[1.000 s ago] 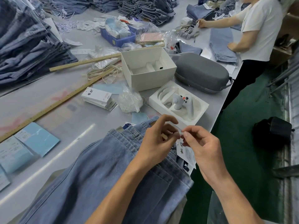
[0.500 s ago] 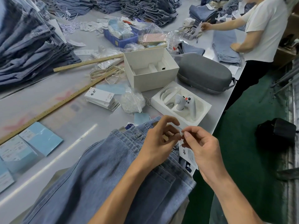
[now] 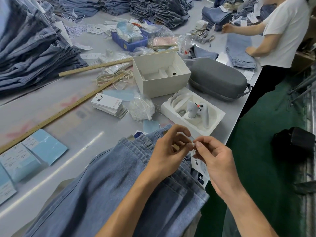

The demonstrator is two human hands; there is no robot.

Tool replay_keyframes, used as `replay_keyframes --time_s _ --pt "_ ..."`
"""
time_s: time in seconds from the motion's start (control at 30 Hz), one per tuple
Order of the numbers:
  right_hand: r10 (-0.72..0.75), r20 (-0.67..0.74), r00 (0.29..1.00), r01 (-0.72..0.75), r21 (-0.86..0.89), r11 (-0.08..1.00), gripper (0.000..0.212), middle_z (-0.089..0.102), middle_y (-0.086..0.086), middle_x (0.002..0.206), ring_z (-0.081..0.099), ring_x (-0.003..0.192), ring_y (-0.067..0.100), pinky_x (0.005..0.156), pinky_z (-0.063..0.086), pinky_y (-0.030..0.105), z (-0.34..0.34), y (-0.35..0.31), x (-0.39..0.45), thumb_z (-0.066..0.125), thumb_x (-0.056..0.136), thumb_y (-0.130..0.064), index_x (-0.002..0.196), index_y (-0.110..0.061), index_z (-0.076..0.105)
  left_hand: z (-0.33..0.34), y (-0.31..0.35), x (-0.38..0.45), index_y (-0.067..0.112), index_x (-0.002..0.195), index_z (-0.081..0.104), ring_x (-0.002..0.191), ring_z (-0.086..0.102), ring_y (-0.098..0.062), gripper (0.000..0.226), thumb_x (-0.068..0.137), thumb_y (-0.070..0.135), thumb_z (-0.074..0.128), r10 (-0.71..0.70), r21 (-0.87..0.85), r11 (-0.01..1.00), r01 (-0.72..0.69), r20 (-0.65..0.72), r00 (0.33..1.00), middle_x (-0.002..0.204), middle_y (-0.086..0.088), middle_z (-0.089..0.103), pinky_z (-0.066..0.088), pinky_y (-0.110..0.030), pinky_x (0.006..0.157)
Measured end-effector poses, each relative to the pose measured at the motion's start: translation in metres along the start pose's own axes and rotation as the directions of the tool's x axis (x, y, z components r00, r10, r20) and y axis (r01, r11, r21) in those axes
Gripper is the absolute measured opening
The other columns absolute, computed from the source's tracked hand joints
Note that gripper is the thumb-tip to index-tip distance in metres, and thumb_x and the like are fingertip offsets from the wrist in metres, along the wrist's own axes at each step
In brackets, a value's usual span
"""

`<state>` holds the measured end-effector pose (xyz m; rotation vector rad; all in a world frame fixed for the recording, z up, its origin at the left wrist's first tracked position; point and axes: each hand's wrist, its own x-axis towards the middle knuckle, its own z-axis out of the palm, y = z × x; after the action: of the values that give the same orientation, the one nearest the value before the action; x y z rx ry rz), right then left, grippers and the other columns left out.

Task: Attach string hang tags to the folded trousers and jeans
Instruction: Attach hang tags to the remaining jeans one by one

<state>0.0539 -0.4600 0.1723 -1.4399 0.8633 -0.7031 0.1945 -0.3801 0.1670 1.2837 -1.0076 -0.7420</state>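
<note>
A pair of light blue jeans [image 3: 106,182] lies folded on the table in front of me, waistband toward the table's right edge. Above the waistband my left hand [image 3: 168,153] and my right hand [image 3: 213,161] meet fingertip to fingertip, both pinching a thin clear string. A white hang tag [image 3: 199,165] with black characters dangles from that string under my right fingers, partly hidden by the hand. A stack of the same white hang tags [image 3: 109,104] and a clear bag of strings [image 3: 141,106] lie farther back.
Behind the jeans stand an open white box [image 3: 160,74], a white tray with a controller [image 3: 193,111] and a grey case [image 3: 217,79]. Two wooden rulers [image 3: 56,115] cross the table. Blue cards [image 3: 34,154] lie left. Jeans stacks [image 3: 34,48] fill the back. Another person [image 3: 280,31] works at the far right.
My hands stay together on the string over the waistband. The left fingers have opened slightly and the tag has shifted a little under my right hand.
</note>
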Motion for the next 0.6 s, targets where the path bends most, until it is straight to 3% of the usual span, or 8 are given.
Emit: replay_keyframes --time_s 0.2,0.37,0.47,0.6 --pt "-0.010 -0.010 1.000 0.010 0.011 1.000 0.011 0.075 0.006 0.094 0.072 0.090 0.022 0.080 0.059 0.028 0.001 -0.001 0.001 0.066 0.096 -0.019 0.099 -0.025 0.074 -0.001 -0.002 0.000 0.026 0.106 0.054 0.075 0.063 -0.034 0.025 0.095 0.010 0.070 -0.007 -0.009 1.000 0.006 -0.033 0.999 0.086 0.000 0.071 0.044 -0.022 0.059" --pt "0.002 0.014 1.000 -0.003 0.029 1.000 0.014 0.075 0.007 0.096 0.072 0.091 0.021 0.078 0.059 0.026 0.005 0.002 -0.003 0.064 0.097 -0.016 0.097 -0.024 0.075 -0.001 -0.005 -0.001 0.025 0.106 0.053 0.075 0.063 -0.034 0.024 0.095 0.011 0.070 0.000 0.029 1.000 0.000 -0.004 1.000 0.086 -0.002 0.071 0.040 -0.016 0.060" --pt "0.021 0.039 0.999 -0.023 0.046 0.999 0.012 0.074 0.008 0.095 0.070 0.087 0.019 0.078 0.058 0.026 0.001 0.002 -0.002 0.067 0.090 -0.026 0.098 -0.021 0.075 -0.003 -0.008 0.001 0.025 0.104 0.056 0.081 0.068 -0.024 0.022 0.093 0.021 0.075 -0.029 0.053 0.998 0.029 -0.007 1.000 0.088 0.000 0.073 0.044 -0.018 0.065" --pt "0.064 0.070 0.995 -0.072 0.113 0.991 0.036 0.073 0.013 0.094 0.067 0.081 0.020 0.078 0.058 0.027 -0.007 0.006 0.000 0.081 0.078 -0.046 0.101 -0.019 0.076 -0.006 -0.010 0.003 0.021 0.105 0.061 0.085 0.070 -0.018 0.029 0.086 0.030 0.081 -0.079 0.062 0.995 0.079 -0.004 0.997 0.091 0.001 0.073 0.057 -0.030 0.075"
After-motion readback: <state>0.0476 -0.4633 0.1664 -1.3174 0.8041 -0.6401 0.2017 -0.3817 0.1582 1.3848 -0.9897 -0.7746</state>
